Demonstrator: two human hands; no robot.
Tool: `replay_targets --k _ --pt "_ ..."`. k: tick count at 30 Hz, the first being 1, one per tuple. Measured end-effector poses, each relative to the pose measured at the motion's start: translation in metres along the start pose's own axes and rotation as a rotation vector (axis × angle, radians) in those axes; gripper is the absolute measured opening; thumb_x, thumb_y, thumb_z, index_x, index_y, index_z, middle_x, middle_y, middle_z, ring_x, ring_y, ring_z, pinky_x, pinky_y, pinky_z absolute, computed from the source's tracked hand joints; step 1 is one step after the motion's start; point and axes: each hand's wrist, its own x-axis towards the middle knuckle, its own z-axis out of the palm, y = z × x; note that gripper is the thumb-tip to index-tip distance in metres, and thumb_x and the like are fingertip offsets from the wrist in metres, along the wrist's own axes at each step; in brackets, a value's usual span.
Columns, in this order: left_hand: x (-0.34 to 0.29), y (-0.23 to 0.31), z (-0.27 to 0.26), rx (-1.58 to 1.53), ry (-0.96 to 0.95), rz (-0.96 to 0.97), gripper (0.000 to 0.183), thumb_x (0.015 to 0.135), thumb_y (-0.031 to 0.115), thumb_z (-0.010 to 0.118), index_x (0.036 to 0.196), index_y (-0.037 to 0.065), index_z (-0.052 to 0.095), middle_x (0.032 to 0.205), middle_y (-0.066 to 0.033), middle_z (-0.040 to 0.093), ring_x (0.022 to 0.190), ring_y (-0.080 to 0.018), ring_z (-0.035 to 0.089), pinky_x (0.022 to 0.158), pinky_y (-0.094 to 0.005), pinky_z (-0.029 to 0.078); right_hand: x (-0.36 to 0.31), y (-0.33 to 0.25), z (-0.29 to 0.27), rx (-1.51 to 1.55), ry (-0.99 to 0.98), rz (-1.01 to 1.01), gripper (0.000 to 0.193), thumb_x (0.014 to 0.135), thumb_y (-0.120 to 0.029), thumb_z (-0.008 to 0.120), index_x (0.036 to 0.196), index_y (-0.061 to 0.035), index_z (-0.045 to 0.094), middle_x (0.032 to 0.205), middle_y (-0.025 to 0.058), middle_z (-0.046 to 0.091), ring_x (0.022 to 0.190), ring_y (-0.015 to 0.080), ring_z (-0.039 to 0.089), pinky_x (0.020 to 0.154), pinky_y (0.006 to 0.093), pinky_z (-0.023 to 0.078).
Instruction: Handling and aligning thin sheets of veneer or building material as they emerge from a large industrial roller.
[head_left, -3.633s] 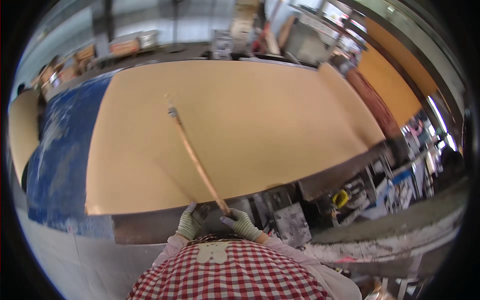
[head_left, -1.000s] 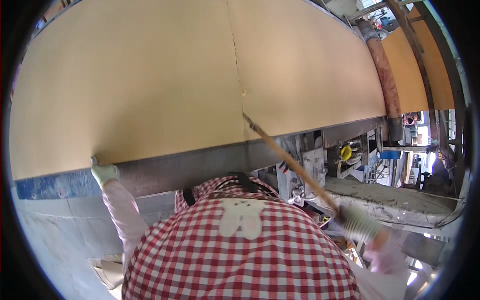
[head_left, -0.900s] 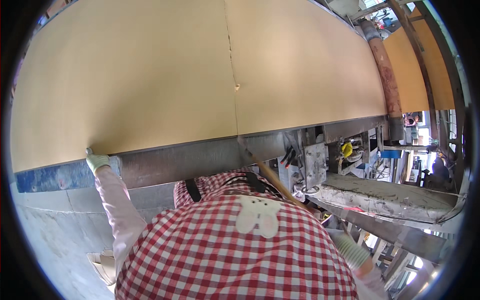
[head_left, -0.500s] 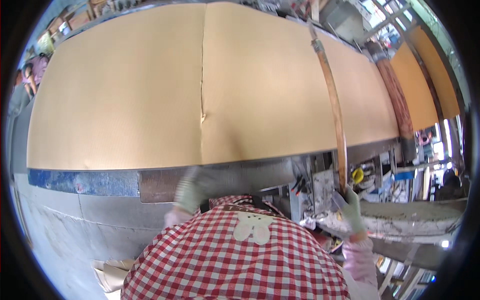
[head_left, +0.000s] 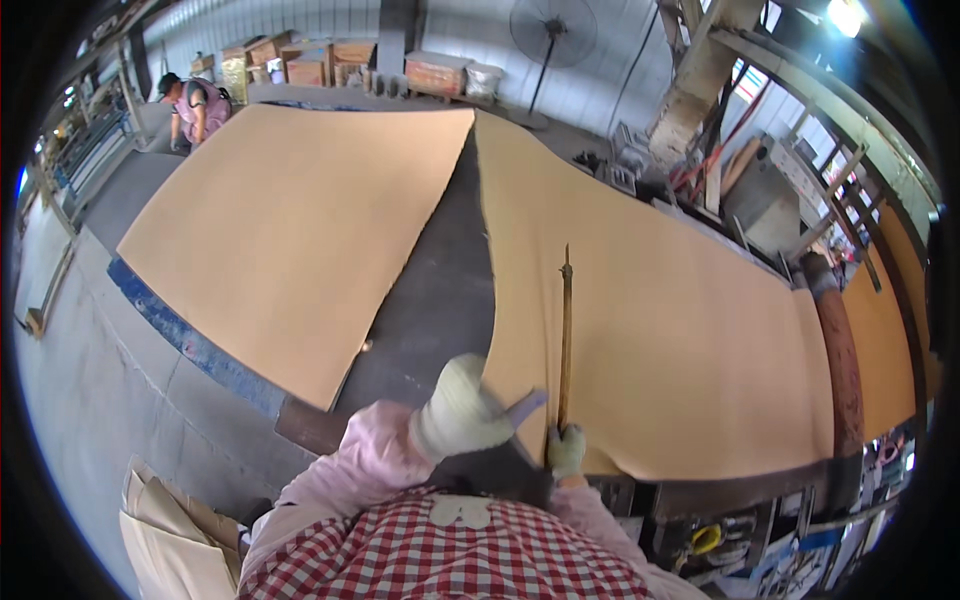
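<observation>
The one tan sheet that covered the counter (head_left: pixel 430 300) half a second ago now lies as two, with a wedge of dark bare counter open between them. The gap is narrow at its far end and widens toward the person. The left sheet (head_left: pixel 290 220) lies flat on the far-left side of that gap. The right sheet (head_left: pixel 680 310) lies on the other side, and its gap-side edge curves and seems lifted a little at the near corner, though the lens bends lines there and I cannot be sure.

The left hand (head_left: pixel 462 410), gloved, is clenched on the near corner of the right sheet, right at the wide mouth of the gap; a small flap of the sheet sticks out beside the glove. The right hand (head_left: pixel 566 452), also gloved, is closed around the lower end of a long wooden stick (head_left: pixel 565 335), which lies up the right sheet just beside the gap, its tip pointing away from the person. A moment back the stick ran much farther right, near the rusty pipe (head_left: pixel 840 350) at the sheet's far side.

By my reading, the sheets are being parted along the seam, with the stick in place to steady or push the right sheet.

Another person (head_left: pixel 195 100) bends over beyond the left sheet's far corner.
</observation>
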Motion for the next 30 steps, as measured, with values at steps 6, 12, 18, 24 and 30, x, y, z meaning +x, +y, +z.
replay_targets --k 6,12,18,24,30 --pt "-0.032 -0.061 -0.062 -0.389 0.428 -0.6 0.03 0.074 0.004 0.067 0.102 0.004 0.055 0.094 -0.0024 0.057 0.083 -0.0128 0.053 0.073 -0.028 0.045 0.022 -0.035 -0.034 0.324 0.018 0.068 0.031 0.076 -0.026 0.062 0.076 0.0039 0.054 0.079 0.0209 0.054 0.074 0.037 0.053 0.066 0.0431 0.042" --pt "-0.075 -0.156 -0.231 -0.761 0.874 -0.884 0.05 0.083 0.03 0.054 0.117 -0.005 0.048 0.11 -0.0177 0.056 0.098 -0.027 0.057 0.084 -0.0369 0.048 0.004 -0.104 -0.054 0.702 -0.02 -0.11 0.022 0.076 -0.018 0.062 0.078 0.0018 0.054 0.077 0.0186 0.053 0.073 0.035 0.052 0.065 0.0396 0.041" --pt "-0.167 -0.141 -0.083 -1.084 0.787 -1.028 0.068 0.076 0.035 0.065 0.13 0.006 0.036 0.127 -0.0087 0.041 0.116 -0.0259 0.038 0.098 -0.0431 0.032 -0.038 -0.098 -0.053 0.472 -0.039 -0.127 0.021 0.077 -0.018 0.063 0.073 0.0004 0.055 0.068 0.0139 0.051 0.06 0.0274 0.048 0.057 0.0358 0.038" --pt "-0.178 -0.176 -0.06 -0.487 0.801 -1.292 0.049 0.077 0.025 0.067 0.118 0.005 0.049 0.105 -0.0039 0.056 0.092 -0.0198 0.052 0.082 -0.0346 0.044 -0.068 -0.101 -0.056 0.445 -0.085 -0.038 0.022 0.078 -0.019 0.063 0.073 0.0007 0.054 0.067 0.0142 0.05 0.058 0.0276 0.046 0.056 0.0356 0.038" --pt "-0.162 -0.17 -0.152 -0.719 0.962 -1.232 0.051 0.077 0.039 0.063 0.108 0.0 0.054 0.105 -0.0112 0.058 0.094 -0.0235 0.053 0.08 -0.0378 0.044 -0.085 -0.11 -0.061 0.398 -0.138 -0.062 0.032 0.08 -0.031 0.061 0.077 0.0006 0.053 0.07 0.02 0.051 0.063 0.0348 0.048 0.06 0.039 0.041"
